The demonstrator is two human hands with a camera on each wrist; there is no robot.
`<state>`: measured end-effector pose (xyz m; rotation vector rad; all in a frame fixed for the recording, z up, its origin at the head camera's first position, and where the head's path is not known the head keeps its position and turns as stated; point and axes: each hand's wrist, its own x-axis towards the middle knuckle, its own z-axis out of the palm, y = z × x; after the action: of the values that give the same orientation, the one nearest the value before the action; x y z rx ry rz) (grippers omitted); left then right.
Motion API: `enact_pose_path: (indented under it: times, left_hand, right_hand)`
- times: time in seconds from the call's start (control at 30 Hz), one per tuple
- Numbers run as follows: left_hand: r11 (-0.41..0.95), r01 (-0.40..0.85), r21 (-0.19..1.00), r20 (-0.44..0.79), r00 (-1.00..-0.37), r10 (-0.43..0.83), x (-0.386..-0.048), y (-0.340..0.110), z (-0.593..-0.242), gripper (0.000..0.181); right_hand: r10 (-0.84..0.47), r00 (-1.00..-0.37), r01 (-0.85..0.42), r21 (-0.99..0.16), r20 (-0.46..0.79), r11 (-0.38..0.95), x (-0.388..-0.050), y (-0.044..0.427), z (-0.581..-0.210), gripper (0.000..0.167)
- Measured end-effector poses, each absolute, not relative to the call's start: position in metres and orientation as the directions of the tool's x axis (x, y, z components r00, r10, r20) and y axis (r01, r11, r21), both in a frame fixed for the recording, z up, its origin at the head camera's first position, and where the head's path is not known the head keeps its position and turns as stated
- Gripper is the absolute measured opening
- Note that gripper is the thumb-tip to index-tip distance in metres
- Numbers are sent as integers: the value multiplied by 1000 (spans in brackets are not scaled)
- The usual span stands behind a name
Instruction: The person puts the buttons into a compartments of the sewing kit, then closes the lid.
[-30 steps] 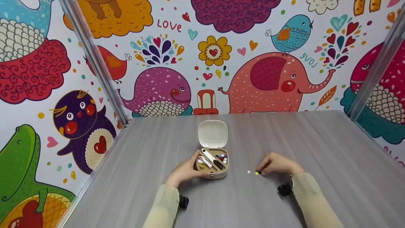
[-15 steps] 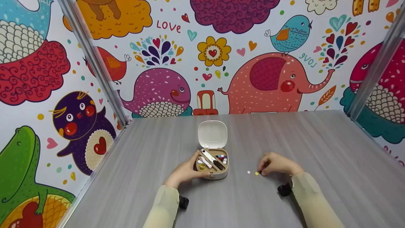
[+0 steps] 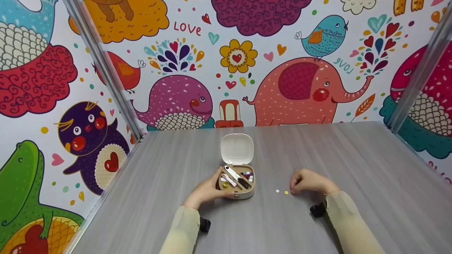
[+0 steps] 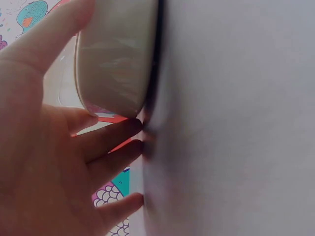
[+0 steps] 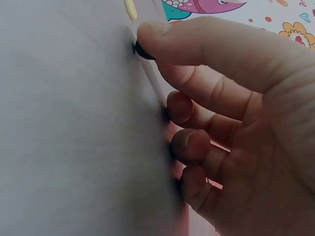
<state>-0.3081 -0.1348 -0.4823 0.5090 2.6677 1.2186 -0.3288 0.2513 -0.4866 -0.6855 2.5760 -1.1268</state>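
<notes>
Now left grip [image 3: 207, 188] holds one box [image 4: 115, 59] — right grip [image 3: 310, 181] pinches seemingly one black button [image 5: 143, 51].

Two words can be read, both in the head view and both printed on the patterned back wall [image 3: 272, 42]; one is a dark red "LOVE" [image 3: 187, 29], which stands above the droplet spray [image 3: 173, 56] over the purple whale [image 3: 180, 102] and dips slightly towards the right. The other is a teal "LOVE" in mirror writing [image 3: 343, 66] (its letters run backwards, the L at the right end); it slants down to the right, just above the elephant's trunk [image 3: 355, 94].
</notes>
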Motion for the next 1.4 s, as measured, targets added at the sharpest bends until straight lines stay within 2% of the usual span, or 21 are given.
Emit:
enact_pose_path:
  times: [0.27,0.67,0.93,1.4]
  left_hand:
    - [632,227,741,-22,-932,361,-307,-135,-482,113]
    - [646,231,727,-30,-930,366,-309,-135,-481,115]
    - [634,227,739,-29,-930,366,-308,-136,-483,115]
    - [644,250,723,-10,-928,372,-309,-136,-483,113]
  right_hand:
    - [-527,-850,-347,-767,13,540,-331,256,-487,9]
    - [-438,-898,-296,-785,35,545,-333,263,-486,10]
    - [-417,-904,-319,-795,92,516,-335,260,-487,10]
    - [-399,-913,-291,-818,83,497,-348,247,-480,12]
